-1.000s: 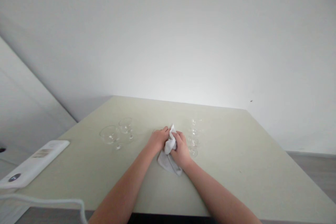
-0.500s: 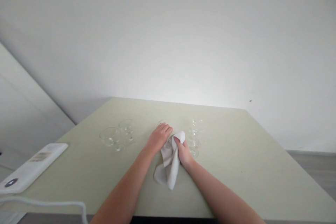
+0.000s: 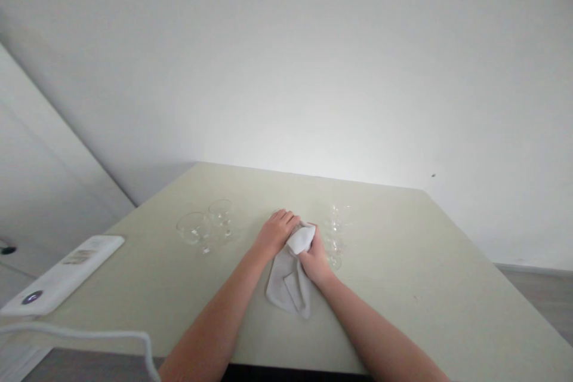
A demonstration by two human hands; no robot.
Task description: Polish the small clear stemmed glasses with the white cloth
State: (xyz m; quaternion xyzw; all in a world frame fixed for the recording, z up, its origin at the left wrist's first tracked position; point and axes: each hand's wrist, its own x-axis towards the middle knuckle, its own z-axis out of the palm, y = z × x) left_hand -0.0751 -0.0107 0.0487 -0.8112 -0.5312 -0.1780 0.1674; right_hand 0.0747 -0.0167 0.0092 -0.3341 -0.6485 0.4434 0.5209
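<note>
Fingers [image 3: 286, 219] of the left hand [image 3: 274, 234] are laid curved and close together over something hidden beneath them, much as half a second ago, while the white cloth [image 3: 290, 277], then hanging loose, is now bunched at its top against them. It is pinched by the right hand [image 3: 316, 259] and trails in soft folds onto the pale surface [image 3: 425, 286], between clear glasses [image 3: 206, 228] at left and stacked glasses [image 3: 335, 237] at right.

Pale green-beige flat table top [image 3: 403, 286] in front of me. On it: two clear stemmed glasses [image 3: 206, 228] far left, close together; more clear stemmed glasses [image 3: 335, 239] right of centre, count unclear. White flat rectangular device [image 3: 62, 277] on the left edge, thin white cable [image 3: 89, 335] at the near-left corner.
</note>
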